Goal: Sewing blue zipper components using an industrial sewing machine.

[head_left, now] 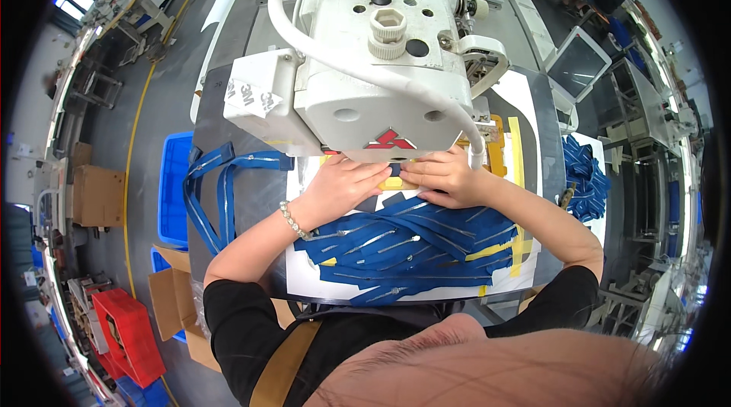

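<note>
Under the white sewing machine head [381, 87], my left hand [346, 186] and my right hand [445, 177] face each other. A small dark blue fabric piece [395, 170] lies between their fingertips, over a yellow plate [393, 182]. The fingers of both hands are stretched out, with the tips at the piece's edges. My right thumb sits apart, lower down. The machine head hides part of the work area beyond my fingertips. Just below my hands, blue zippers [411, 247] with silvery teeth lie in a loose pile on a white sheet [304, 285].
More blue zipper strips [226, 194] hang over the table's left edge, near a blue bin [175, 190]. On the right, bundled zippers [585, 178] rest on a white surface beside a screen [580, 63]. Cardboard boxes [179, 293] and a red crate [129, 338] stand lower left.
</note>
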The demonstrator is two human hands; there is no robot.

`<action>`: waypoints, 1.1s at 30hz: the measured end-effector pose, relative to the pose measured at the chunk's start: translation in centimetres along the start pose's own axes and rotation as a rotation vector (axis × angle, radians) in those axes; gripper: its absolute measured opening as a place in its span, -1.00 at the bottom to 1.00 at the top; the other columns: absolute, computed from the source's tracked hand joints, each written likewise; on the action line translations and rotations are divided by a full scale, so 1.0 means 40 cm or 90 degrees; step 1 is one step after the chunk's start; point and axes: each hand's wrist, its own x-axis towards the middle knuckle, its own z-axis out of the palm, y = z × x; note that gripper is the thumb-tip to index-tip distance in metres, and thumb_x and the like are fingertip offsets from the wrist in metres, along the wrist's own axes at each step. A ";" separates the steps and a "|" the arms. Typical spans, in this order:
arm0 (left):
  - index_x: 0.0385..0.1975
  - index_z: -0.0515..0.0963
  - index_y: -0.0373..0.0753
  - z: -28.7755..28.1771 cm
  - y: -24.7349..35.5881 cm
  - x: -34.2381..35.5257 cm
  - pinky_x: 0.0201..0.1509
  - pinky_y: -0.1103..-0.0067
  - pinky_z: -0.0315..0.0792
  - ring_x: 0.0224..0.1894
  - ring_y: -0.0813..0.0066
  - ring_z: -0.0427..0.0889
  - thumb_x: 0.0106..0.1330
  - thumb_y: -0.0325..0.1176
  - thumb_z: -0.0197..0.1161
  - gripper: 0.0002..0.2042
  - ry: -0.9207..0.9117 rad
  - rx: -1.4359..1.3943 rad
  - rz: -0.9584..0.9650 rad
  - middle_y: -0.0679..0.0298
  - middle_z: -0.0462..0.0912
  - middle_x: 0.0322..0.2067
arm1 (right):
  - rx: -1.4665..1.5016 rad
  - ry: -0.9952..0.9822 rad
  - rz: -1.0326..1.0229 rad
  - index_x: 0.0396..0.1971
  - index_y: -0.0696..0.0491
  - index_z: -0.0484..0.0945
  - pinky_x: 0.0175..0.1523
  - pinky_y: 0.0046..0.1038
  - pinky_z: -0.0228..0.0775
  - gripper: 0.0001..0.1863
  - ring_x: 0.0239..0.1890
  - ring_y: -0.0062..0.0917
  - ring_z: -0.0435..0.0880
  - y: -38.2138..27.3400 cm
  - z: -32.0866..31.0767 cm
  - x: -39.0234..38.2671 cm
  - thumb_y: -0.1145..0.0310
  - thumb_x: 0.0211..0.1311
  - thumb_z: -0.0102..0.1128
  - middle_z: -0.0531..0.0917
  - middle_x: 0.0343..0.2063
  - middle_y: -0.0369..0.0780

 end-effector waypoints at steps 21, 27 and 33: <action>-0.05 0.61 -0.10 0.028 -0.023 -0.012 -0.34 0.54 0.50 -0.30 0.48 0.64 0.10 -0.18 0.32 -0.61 0.000 -0.043 -0.034 0.41 0.69 -0.17 | 0.029 0.061 0.040 -0.21 0.08 0.62 -0.20 -0.48 0.53 -0.67 -0.28 -0.40 0.68 -0.021 -0.004 0.015 0.45 -0.09 0.32 0.66 -0.22 -0.24; -0.06 0.61 -0.07 0.023 -0.025 -0.011 -0.36 0.57 0.50 -0.34 0.49 0.65 0.11 -0.20 0.32 -0.64 0.016 -0.061 -0.031 0.42 0.69 -0.20 | 0.077 0.123 0.018 -0.43 0.03 0.59 -0.25 -0.44 0.32 -0.79 -0.41 -0.48 0.53 -0.146 0.027 0.077 0.40 -0.13 0.42 0.56 -0.43 -0.32; -0.11 0.61 -0.07 0.016 -0.027 -0.014 -0.25 0.55 0.50 -0.20 0.51 0.65 0.17 -0.30 0.20 -0.73 0.010 -0.044 -0.014 0.45 0.67 -0.09 | 0.084 0.033 0.056 -0.43 0.03 0.56 -0.13 -0.40 0.38 -0.73 -0.26 -0.41 0.55 -0.203 0.100 0.180 0.24 -0.10 0.43 0.53 -0.39 -0.28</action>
